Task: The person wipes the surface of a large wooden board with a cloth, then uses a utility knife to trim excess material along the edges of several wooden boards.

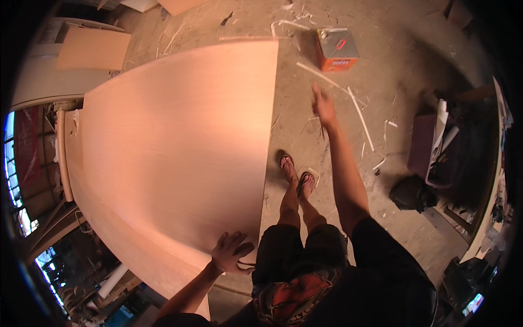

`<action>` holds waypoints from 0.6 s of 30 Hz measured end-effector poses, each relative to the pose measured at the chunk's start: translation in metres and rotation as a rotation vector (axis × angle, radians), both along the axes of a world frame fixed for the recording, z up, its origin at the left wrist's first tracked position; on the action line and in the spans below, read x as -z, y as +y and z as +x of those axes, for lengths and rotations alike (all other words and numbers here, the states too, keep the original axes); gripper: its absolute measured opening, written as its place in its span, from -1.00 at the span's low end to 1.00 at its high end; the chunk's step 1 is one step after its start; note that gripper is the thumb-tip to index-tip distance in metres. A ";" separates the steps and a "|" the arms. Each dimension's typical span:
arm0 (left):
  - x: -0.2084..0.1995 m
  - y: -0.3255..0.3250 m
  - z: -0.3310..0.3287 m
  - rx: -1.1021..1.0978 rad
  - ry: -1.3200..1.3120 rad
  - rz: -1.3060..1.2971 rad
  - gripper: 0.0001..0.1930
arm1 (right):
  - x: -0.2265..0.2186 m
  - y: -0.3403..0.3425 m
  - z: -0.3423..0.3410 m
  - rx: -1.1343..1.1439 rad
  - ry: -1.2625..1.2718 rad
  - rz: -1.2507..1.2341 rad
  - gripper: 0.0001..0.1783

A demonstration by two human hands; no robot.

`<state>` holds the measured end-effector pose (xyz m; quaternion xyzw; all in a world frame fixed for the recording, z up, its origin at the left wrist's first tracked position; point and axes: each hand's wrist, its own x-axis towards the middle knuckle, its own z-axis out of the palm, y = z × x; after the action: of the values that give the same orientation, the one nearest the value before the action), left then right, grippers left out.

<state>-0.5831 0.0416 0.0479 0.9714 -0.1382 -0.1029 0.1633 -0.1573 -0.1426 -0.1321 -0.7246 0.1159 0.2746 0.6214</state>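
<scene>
A large pale wood sheet (190,136) spreads out to my left, its straight right edge beside my legs. My left hand (231,252) rests on its near right corner, fingers apart. A thin dark curved thing (247,266) shows just by that hand, too small to name. My right arm reaches forward over the floor, beyond my feet. My right hand (325,109) is slightly blurred, with one finger stretched forward and the others curled. Something thin and dark sticks out under it; what it is, I cannot make out.
An orange and grey box (338,52) stands on the concrete floor ahead. Pale strips (360,119) lie scattered near it. To the right are a dark purple bin (424,144) holding white rolls and a black bag (412,193). Another wood panel (92,49) lies at far left.
</scene>
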 end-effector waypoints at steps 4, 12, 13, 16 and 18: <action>-0.006 -0.045 0.042 -0.436 -0.067 -0.059 -0.36 | 0.154 -0.215 -0.138 -0.447 0.088 -0.328 -0.42; 0.026 -0.045 0.199 -0.539 -0.315 -0.325 -0.54 | 0.063 -0.464 -0.327 0.161 0.941 -0.529 -0.32; 0.031 -0.040 0.234 -0.521 -0.335 -0.319 -0.52 | 0.052 -0.468 -0.307 0.169 0.938 -0.557 -0.32; 0.031 -0.033 0.314 -0.540 -0.404 -0.306 -0.41 | 0.030 -0.472 -0.265 0.352 0.955 -0.561 -0.40; 0.025 -0.026 0.365 -0.547 -0.484 -0.269 -0.38 | 0.032 -0.457 -0.200 0.156 0.640 -0.464 -0.45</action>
<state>-0.2178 0.0161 0.0233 0.9385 0.0791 0.1958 0.2732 -0.3573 -0.5997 -0.1645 -0.7127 0.4171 0.4049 0.3926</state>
